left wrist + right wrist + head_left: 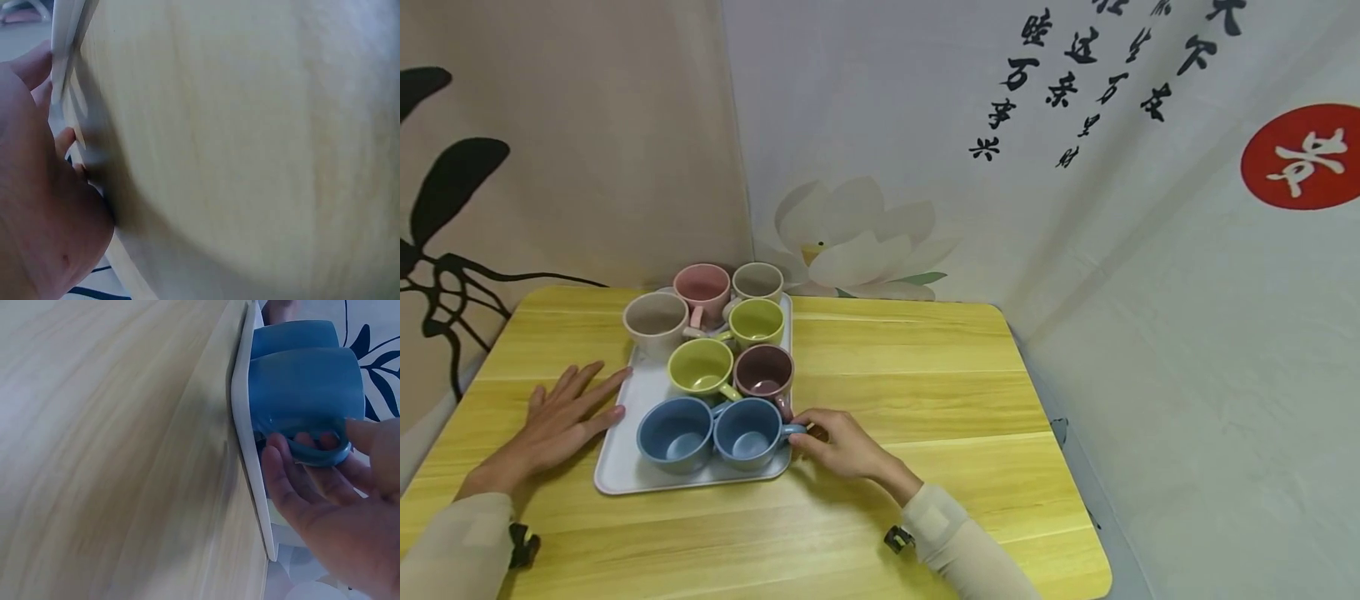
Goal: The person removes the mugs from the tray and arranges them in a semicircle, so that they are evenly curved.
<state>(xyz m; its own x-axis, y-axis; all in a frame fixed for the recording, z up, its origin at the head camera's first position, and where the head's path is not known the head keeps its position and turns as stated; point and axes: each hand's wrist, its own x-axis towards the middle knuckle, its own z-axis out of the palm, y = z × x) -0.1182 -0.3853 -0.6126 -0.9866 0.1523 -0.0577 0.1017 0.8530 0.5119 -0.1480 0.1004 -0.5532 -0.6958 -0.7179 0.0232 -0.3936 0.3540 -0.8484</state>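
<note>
A white tray (617, 477) carries several mugs in two rows. At its front right corner is a blue mug (748, 446), and my right hand (842, 446) holds its handle between thumb and fingers. The right wrist view shows the thumb on that blue mug's handle (319, 456), with the fingers around and beside it. Left of it stands a second blue mug (676, 454). My left hand (561, 421) lies with its fingers spread, fingertips against the tray's left edge. In the left wrist view, that hand (50, 206) partly hides the tray's rim (65, 44).
Behind the blue mugs stand a yellow-green mug (700, 379), a maroon mug (765, 373) and another yellow-green mug (757, 325). Farther back are a pink mug (702, 287) and two beige ones. The wooden table (925, 400) meets a printed curtain (865, 125) behind.
</note>
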